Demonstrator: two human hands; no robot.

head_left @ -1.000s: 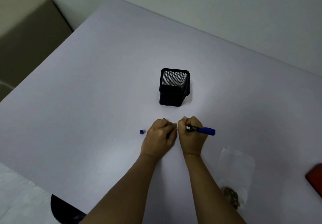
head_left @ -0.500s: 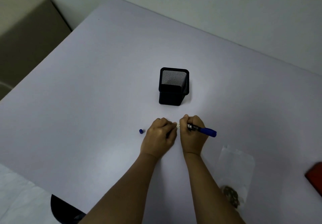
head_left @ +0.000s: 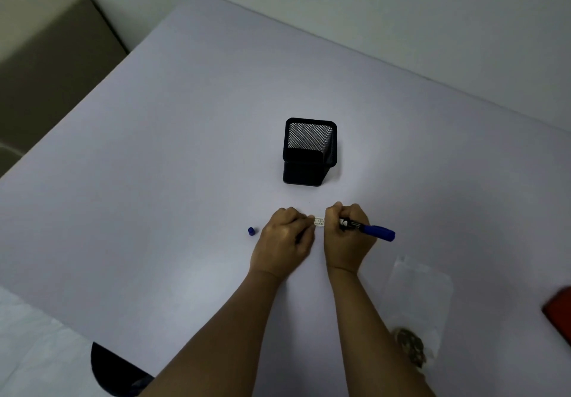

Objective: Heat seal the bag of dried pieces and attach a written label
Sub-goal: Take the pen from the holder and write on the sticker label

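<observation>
Fingers of the left hand pinch the label; right hand grips the blue marker. They have parted, baring written marks: writing looks nearly done.

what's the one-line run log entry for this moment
step: label writing | left hand: holds label | right hand: grips marker | cap: off, left of hands | bag: lying at right, untouched

Matt, smooth table; black metal-mesh pen holder; glossy blue plastic marker; thin clear plastic bag; matt white paper label.
</observation>
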